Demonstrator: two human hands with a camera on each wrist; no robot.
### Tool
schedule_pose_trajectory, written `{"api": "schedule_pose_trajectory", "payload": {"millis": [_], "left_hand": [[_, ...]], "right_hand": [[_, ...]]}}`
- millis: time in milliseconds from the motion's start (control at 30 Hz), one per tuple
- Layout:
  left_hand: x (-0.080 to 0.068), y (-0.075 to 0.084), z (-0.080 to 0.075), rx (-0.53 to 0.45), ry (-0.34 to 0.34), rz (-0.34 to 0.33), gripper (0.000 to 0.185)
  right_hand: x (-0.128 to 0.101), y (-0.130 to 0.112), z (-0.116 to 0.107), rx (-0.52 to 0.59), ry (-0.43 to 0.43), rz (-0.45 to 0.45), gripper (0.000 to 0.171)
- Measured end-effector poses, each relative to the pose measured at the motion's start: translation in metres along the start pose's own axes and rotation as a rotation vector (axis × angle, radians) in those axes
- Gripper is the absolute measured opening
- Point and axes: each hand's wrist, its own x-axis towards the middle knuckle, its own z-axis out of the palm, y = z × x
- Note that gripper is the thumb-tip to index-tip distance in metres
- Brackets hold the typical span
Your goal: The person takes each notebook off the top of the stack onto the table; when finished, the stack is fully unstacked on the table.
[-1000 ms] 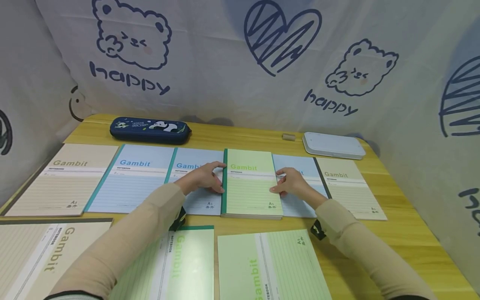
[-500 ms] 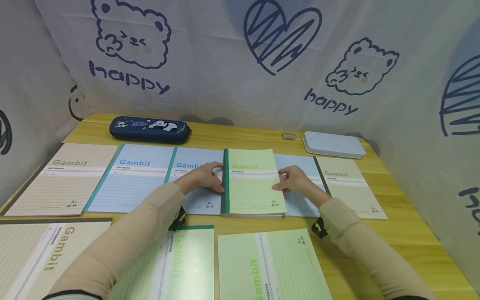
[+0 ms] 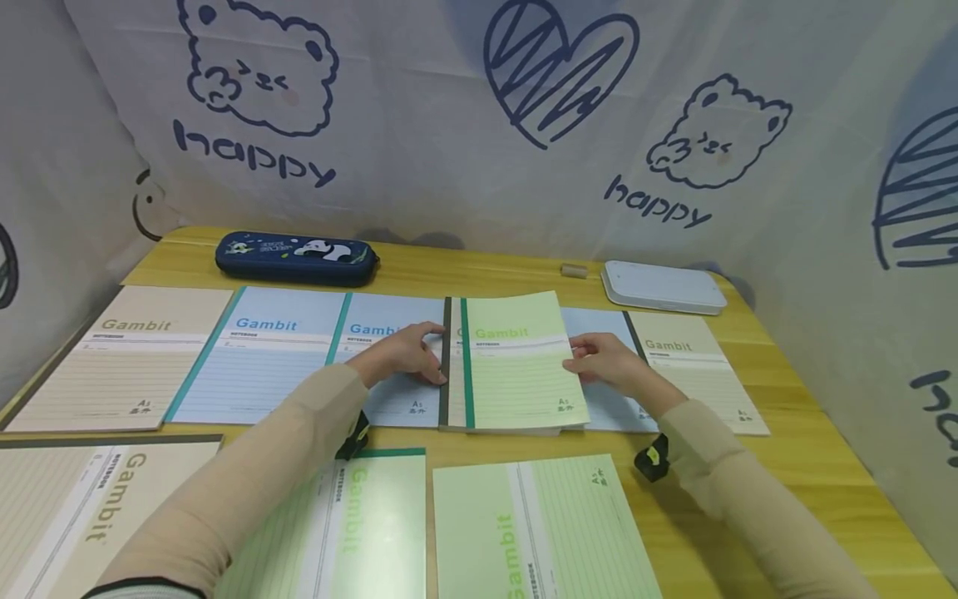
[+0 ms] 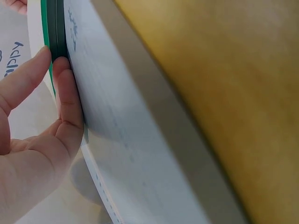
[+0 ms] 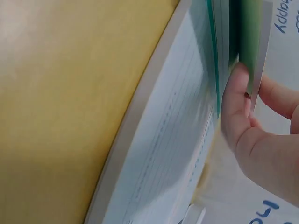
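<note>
Head cam sits up high looking forward and down over the whole wooden table [image 3: 808,466], wide enough to catch both sleeves and the back curtain. Each wrist cam is jammed in super close at table level, looking along the fingers [image 4: 65,107] at page edges. All three share the green notebook [image 3: 516,366] stack in the middle.

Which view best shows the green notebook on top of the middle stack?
The head view: the green notebook shows whole, cover up, with the left hand at the stack's spine and the right hand at its right edge. The left wrist view shows only the stack's spine edges; the right wrist view shows only its thumb-lifted edge.
</note>
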Motion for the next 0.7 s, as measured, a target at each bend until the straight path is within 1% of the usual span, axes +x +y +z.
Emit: {"api": "schedule_pose_trajectory", "payload": {"millis": [167,367,433,500,567,700], "left_hand": [[0.001,0.000,0.001,0.004,0.007,0.011,0.085],[0.001,0.001,0.002,0.004,0.011,0.008,0.085],[0.000,0.001,0.002,0.002,0.011,0.009,0.086],[0.000,0.001,0.002,0.001,0.013,0.010,0.086],[0.000,0.001,0.002,0.000,0.013,0.009,0.086],[0.000,0.001,0.002,0.002,0.017,0.008,0.086]], "right_hand": [[-0.003,0.002,-0.005,0.102,-0.016,-0.022,0.041],[-0.008,0.006,-0.009,0.191,0.017,-0.052,0.053],[-0.010,0.007,-0.010,0.190,0.031,-0.061,0.052],[-0.012,0.009,-0.012,0.178,0.048,-0.070,0.046],[-0.014,0.010,-0.015,0.144,0.071,-0.081,0.041],[-0.020,0.011,-0.024,0.056,0.124,-0.127,0.039]]}}
